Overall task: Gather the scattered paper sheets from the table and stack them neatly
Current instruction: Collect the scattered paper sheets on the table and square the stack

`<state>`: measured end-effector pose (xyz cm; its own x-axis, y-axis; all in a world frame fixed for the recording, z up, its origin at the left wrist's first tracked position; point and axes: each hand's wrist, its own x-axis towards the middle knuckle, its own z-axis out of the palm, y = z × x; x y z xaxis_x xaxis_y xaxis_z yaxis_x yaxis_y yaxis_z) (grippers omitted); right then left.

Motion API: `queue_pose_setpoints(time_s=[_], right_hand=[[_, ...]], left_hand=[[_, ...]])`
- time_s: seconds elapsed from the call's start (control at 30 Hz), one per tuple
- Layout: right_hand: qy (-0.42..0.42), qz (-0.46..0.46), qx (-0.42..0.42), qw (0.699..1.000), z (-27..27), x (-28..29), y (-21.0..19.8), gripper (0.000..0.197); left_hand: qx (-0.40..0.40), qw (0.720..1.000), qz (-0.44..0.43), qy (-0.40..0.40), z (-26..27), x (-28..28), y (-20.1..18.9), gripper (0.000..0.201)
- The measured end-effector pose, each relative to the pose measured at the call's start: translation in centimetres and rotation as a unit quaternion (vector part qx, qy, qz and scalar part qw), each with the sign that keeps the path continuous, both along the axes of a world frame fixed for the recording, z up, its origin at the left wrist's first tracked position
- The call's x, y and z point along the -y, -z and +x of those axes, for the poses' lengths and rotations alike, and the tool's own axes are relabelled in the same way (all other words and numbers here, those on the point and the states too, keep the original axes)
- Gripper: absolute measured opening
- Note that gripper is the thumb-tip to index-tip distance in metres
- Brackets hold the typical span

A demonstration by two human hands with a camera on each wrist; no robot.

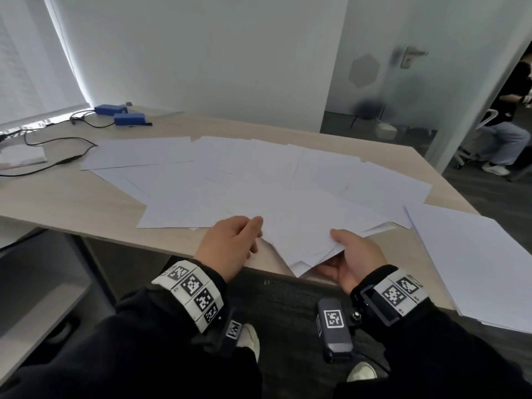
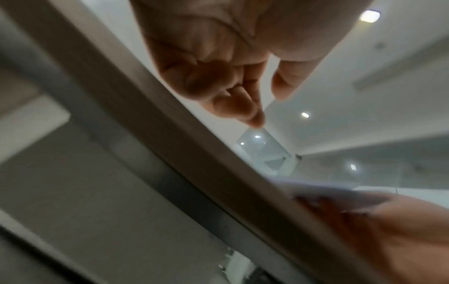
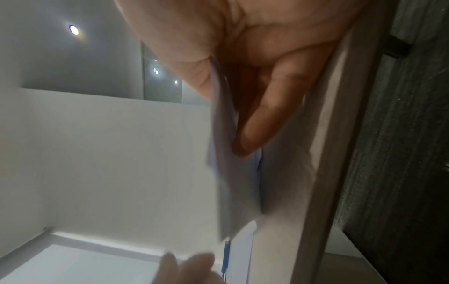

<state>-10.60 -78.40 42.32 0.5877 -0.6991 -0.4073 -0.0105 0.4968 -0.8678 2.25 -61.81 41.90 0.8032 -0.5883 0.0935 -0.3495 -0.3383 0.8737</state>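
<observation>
Several white paper sheets (image 1: 230,174) lie scattered and overlapping across the light wood table (image 1: 72,197). At the table's near edge my right hand (image 1: 339,249) grips a fanned bunch of sheets (image 1: 302,237), thumb on top and fingers underneath. In the right wrist view the right hand (image 3: 226,119) pinches the bunch of sheets (image 3: 233,182) between thumb and fingers. My left hand (image 1: 253,234) hovers just left of that bunch. In the left wrist view the left hand (image 2: 264,107) has loosely curled fingers with nothing in them. A thicker pile of sheets (image 1: 475,269) lies at the table's right end.
Two blue boxes (image 1: 121,113) and black cables (image 1: 57,156) lie at the back left, with a white packet (image 1: 23,156) at the left edge. A seated person (image 1: 509,125) is beyond the glass door at the right. A grey cabinet (image 1: 43,283) stands under the table's left side.
</observation>
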Motion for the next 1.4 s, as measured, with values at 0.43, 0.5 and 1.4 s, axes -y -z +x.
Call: queue_pose_setpoints(time_s=[0.43, 0.5, 1.4], right_hand=[[0.135, 0.038, 0.066, 0.988, -0.6, 2.0, -0.5, 0.015], [0.136, 0.033, 0.068, 0.988, -0.6, 2.1, -0.6, 0.015], [0.157, 0.005, 0.081, 0.984, -1.1, 2.9, 0.6, 0.016]], left_hand=[[0.292, 0.888, 0.355, 0.013, 4.2, -3.8, 3.6, 0.096], [0.303, 0.890, 0.340, 0.016, 4.0, -4.3, 3.8, 0.087], [0.286, 0.927, -0.145, -0.197, 3.6, -6.8, -7.0, 0.020]])
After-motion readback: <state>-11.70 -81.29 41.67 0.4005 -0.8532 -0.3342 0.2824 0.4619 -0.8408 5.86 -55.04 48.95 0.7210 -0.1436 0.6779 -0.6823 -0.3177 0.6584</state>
